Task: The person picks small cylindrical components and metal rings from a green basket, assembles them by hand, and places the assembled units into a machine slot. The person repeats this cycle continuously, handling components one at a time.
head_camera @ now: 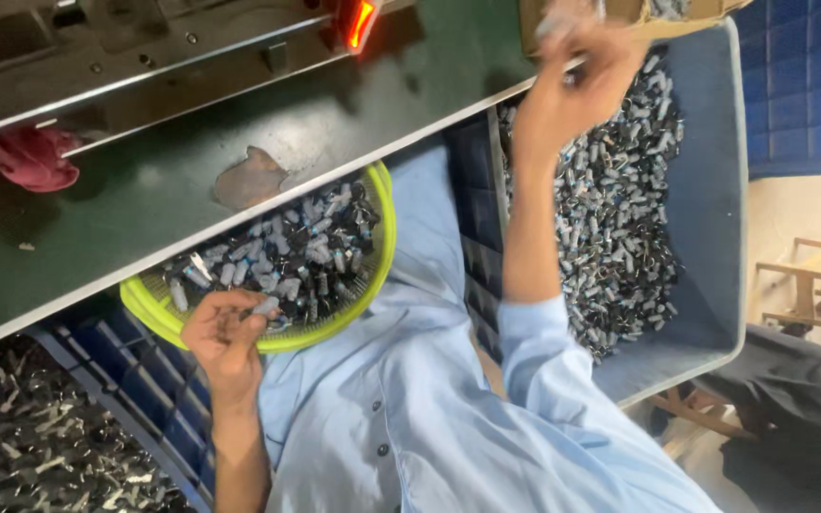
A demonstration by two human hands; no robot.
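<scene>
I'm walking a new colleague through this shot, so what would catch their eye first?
Probably the yellow-green basket of small grey and black parts at the green table's edge, the left hand picking one out. Then the big grey tub heaped with similar parts, right hand raised above it.

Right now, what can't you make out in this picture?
- Head view: whatever the right hand grips is lost in motion blur.
- Cardboard box: cut off by the top edge.
- Pieces in the yellow-green basket and grey bin: too small to identify.
- Grey piece: mostly covered by the left hand.
</scene>
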